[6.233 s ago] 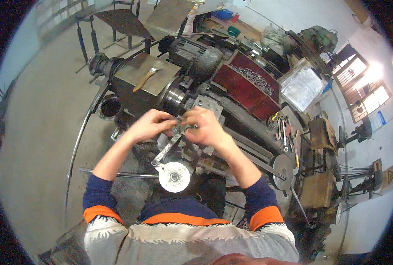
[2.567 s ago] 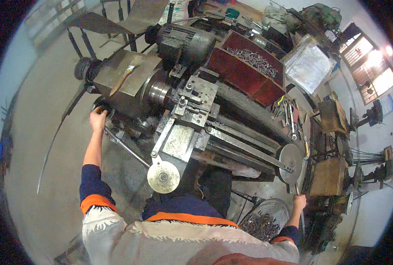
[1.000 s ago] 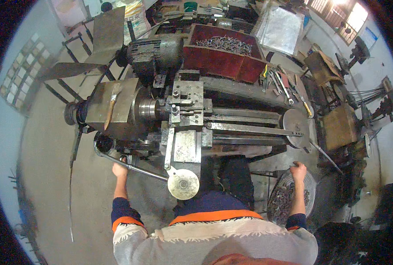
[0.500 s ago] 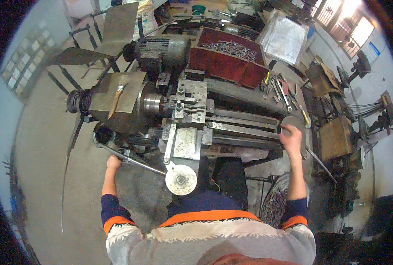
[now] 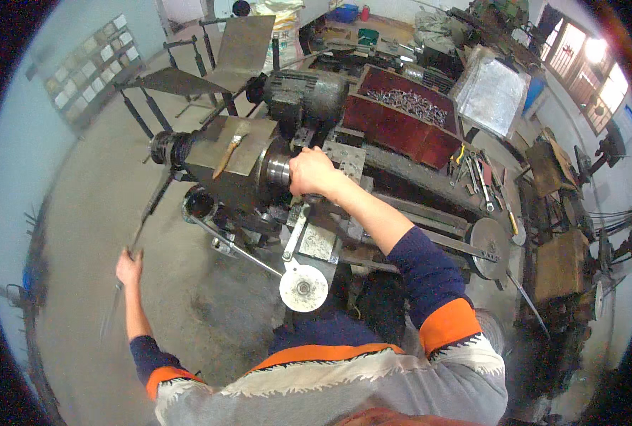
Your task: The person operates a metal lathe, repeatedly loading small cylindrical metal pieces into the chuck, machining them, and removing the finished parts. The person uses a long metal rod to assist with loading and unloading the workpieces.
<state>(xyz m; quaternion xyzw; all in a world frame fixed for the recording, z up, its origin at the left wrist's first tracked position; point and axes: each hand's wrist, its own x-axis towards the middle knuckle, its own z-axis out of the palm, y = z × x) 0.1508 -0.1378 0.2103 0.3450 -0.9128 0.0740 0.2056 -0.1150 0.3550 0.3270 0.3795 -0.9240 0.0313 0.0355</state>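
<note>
Lever [image 5: 150,208] fills my closed left grip [image 5: 128,268], likely for leverage; the spindle [image 5: 279,171] sits just left of my right grip [image 5: 313,172], whose state I can't tell.

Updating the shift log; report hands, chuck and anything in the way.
Left hand gripping lever. Right hand at chuck, fingertips hidden, hold unclear. Brush lies on housing, off the chuck.
</note>
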